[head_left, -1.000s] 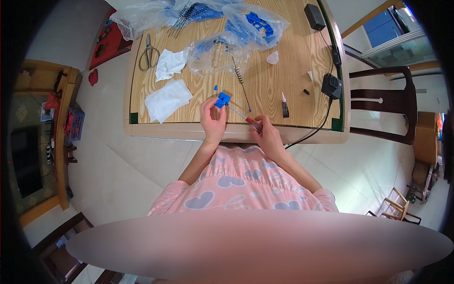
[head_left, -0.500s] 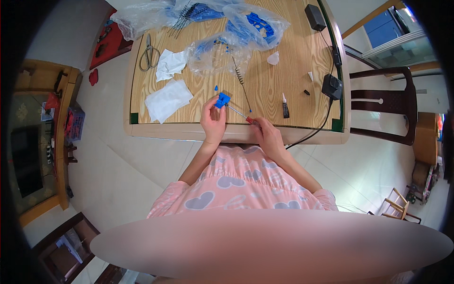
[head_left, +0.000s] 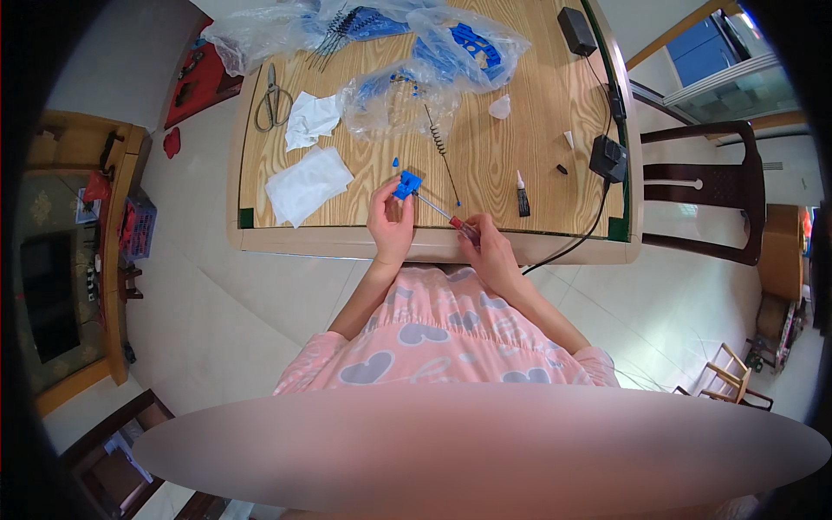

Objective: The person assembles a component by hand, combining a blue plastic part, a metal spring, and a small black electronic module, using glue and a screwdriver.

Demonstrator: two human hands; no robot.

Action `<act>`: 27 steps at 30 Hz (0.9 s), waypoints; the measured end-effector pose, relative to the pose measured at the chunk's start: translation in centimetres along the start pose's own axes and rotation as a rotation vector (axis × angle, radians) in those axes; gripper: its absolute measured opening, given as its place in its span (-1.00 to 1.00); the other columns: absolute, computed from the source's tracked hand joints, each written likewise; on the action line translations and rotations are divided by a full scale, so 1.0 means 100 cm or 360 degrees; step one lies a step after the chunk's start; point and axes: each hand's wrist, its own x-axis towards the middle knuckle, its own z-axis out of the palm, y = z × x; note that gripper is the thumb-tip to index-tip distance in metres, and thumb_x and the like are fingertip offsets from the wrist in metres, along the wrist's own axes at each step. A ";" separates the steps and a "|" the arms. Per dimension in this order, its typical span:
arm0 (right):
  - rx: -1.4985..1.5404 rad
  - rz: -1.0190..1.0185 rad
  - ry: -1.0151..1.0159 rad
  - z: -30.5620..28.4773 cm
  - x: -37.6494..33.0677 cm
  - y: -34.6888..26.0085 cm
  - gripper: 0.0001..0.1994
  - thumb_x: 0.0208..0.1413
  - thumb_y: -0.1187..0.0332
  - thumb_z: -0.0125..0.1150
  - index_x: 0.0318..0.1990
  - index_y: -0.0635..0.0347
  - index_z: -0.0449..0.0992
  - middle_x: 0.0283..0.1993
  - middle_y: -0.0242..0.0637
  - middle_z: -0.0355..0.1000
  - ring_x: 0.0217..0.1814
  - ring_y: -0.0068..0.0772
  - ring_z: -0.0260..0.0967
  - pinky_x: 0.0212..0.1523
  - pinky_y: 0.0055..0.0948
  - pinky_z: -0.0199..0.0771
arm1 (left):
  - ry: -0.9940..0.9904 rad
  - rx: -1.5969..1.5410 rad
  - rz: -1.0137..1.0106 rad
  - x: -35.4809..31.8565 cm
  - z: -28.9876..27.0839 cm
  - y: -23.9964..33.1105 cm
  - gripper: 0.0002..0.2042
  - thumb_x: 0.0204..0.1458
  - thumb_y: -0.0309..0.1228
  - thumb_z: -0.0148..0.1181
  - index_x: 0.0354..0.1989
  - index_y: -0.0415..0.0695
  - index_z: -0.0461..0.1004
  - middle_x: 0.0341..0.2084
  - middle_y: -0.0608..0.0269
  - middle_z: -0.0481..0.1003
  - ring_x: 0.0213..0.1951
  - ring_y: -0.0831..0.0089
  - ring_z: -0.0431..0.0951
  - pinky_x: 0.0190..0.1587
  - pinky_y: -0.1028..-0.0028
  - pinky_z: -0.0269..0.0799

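My left hand point(head_left: 390, 224) holds a small blue plastic part point(head_left: 406, 184) just above the near edge of the wooden table point(head_left: 520, 130). A screwdriver point(head_left: 444, 215) with a red handle sits in my right hand point(head_left: 485, 247), its metal tip touching the blue part. A tiny blue piece point(head_left: 395, 161) lies on the table just beyond my left hand. A thin rod with a coiled spring end point(head_left: 442, 154) lies to the right of the part.
Two white cloths point(head_left: 308, 178), scissors point(head_left: 270, 97) and clear plastic bags point(head_left: 416, 52) of blue parts lie farther back. A small glue tube point(head_left: 522, 204), a black adapter point(head_left: 608, 158) with its cable and a dark wooden chair point(head_left: 706, 191) are on the right.
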 end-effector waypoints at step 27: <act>-0.0186 -0.0244 0.0150 0.003 0.004 0.009 -0.73 0.17 0.33 0.11 -0.01 0.18 0.34 -0.21 0.05 0.47 -0.20 0.13 0.45 -0.25 -0.09 0.43 | -0.0005 -0.0095 0.0007 0.002 0.000 0.001 -0.65 0.00 -0.70 0.19 0.00 -0.28 0.39 -0.01 0.10 0.42 0.05 0.36 0.45 0.08 0.45 0.44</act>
